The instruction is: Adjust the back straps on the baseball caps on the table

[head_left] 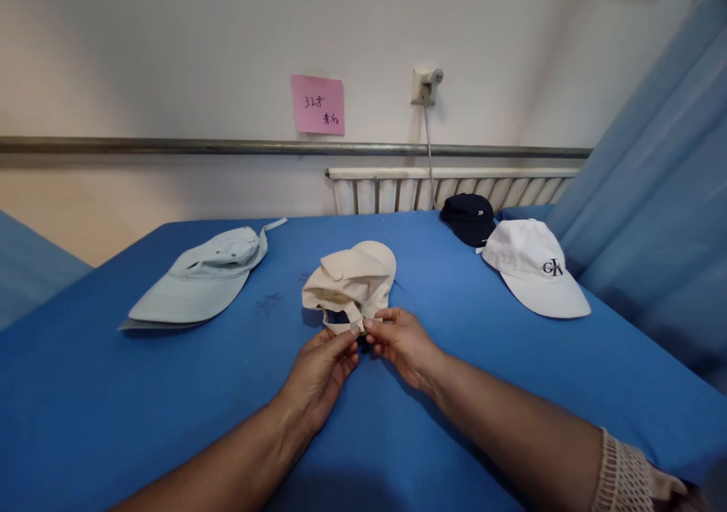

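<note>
A beige baseball cap rests in the middle of the blue sheet, its brim pointing away and its back opening toward me. My left hand pinches the cap's back strap on the left of the buckle. From the right, my right hand grips the strap close to the buckle between thumb and fingers. The fingertips of both hands nearly meet there. The fingers partly hide the buckle and strap end.
A pale blue cap lies at left with its strap sticking out. On the right are a white cap and a dark navy cap. Behind the blue-covered bed stand a radiator and a wall rail. A blue curtain hangs at right.
</note>
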Demonstrator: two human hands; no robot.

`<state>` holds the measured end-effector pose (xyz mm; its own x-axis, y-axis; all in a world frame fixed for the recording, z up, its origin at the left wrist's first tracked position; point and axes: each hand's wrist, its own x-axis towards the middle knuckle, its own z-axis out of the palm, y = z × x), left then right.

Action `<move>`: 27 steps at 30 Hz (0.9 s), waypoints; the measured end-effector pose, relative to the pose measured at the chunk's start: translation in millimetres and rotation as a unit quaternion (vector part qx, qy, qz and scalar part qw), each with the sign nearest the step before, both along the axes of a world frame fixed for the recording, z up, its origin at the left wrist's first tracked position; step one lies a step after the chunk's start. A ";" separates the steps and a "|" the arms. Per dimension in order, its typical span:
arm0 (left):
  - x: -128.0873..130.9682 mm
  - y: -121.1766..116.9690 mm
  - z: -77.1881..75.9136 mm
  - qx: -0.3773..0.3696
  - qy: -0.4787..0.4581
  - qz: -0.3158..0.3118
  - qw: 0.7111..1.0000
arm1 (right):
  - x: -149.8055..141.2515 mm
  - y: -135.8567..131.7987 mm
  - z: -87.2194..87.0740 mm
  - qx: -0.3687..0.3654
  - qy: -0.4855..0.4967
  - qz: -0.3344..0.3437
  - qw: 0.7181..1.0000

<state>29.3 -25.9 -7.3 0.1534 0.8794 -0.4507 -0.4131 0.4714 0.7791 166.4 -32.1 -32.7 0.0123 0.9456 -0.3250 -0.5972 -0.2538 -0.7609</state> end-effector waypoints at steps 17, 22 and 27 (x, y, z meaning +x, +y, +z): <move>-5.5 10.8 2.4 -0.045 -0.041 -0.032 0.998 | 0.1 4.9 -4.7 0.098 -0.061 0.051 0.992; -5.4 9.7 2.3 -0.040 -0.021 -0.032 0.998 | 0.7 3.8 -3.3 0.082 -0.054 0.062 0.993; -4.5 7.4 1.7 -0.004 0.012 -0.045 0.999 | 0.3 4.3 -4.3 0.077 -0.045 0.053 0.995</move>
<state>24.7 -18.5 -5.6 0.2200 0.8592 -0.4619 -0.3504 0.5115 0.7846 166.7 -27.8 -37.0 -0.0677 0.9816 -0.1788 -0.5015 -0.1884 -0.8444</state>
